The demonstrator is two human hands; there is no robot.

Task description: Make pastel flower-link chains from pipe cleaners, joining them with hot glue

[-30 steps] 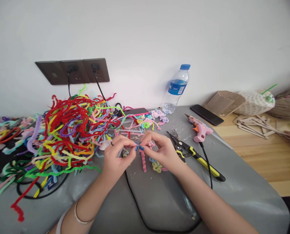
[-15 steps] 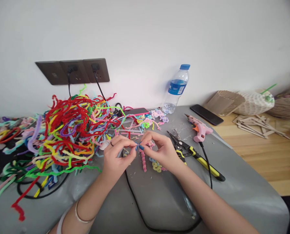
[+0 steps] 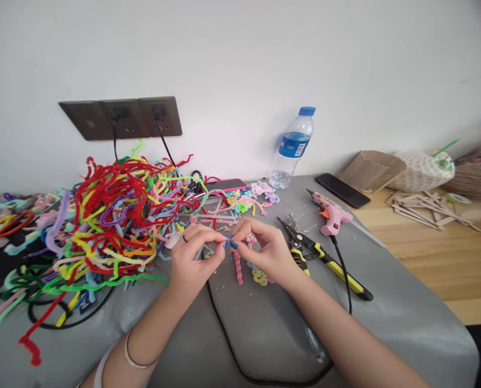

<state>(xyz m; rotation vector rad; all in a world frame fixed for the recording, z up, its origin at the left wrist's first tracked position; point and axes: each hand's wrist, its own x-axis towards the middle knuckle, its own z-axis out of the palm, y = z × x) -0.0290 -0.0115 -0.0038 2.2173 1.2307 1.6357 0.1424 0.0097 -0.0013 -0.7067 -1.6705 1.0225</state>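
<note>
My left hand [image 3: 197, 253] and my right hand [image 3: 266, 250] meet over the grey table, thumb and forefinger pinched on each side. Between the fingertips is a tiny blue piece [image 3: 229, 241], mostly hidden; it looks fuzzy like a bit of pipe cleaner, but I cannot be sure. Just below my right hand lie a pink twisted pipe cleaner strip [image 3: 238, 268] and a yellow curled pipe cleaner piece [image 3: 259, 276], partly covered by the hand. A big tangle of coloured pipe cleaners [image 3: 119, 215] rises to the left of my left hand.
Yellow-and-black pliers [image 3: 325, 258] and a pink glue gun [image 3: 333, 215] with a black cord lie to the right. A water bottle [image 3: 292, 148] stands by the wall, near a black phone [image 3: 342, 189]. Wooden sticks [image 3: 426, 207] lie on the wooden table.
My hands hold nearly the same pinch, with only a tiny shift at the fingertips. A pale ring-shaped roll now shows beside the wooden sticks at the right.
</note>
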